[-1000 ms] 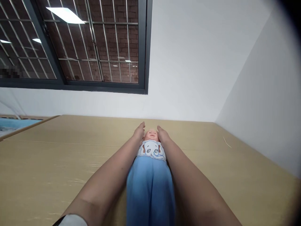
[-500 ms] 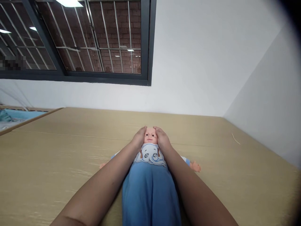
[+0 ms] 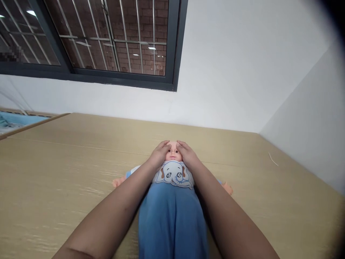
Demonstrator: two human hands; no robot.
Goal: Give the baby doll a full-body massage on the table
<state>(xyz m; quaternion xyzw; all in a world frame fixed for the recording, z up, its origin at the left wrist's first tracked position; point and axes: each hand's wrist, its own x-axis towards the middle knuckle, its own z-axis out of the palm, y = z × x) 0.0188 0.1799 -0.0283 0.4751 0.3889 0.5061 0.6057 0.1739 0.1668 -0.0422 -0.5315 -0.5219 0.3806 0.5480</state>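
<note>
A baby doll point(image 3: 172, 212) lies on its back with its head away from me. It has blue trousers and a white top with an elephant print point(image 3: 174, 175). My left hand point(image 3: 160, 154) cups the left side of the doll's head, and my right hand point(image 3: 187, 154) cups the right side. Both thumbs rest on the brow near the eyes. The other fingers curve round the head and are partly hidden. Between my hands the doll's face point(image 3: 174, 155) shows. Its arms stretch out to both sides, partly covered by my forearms.
The doll lies on a wide tan surface point(image 3: 67, 172) that meets a white wall point(image 3: 221, 72). A dark-framed window point(image 3: 172, 81) with bars is above. A thin pale strand point(image 3: 273, 159) lies at the right. Light-blue cloth point(image 3: 21, 118) shows beyond the left edge.
My thumbs have moved inward over the doll's brow, covering more of its forehead. My hands still hold the sides of the head. The view has tilted slightly.
</note>
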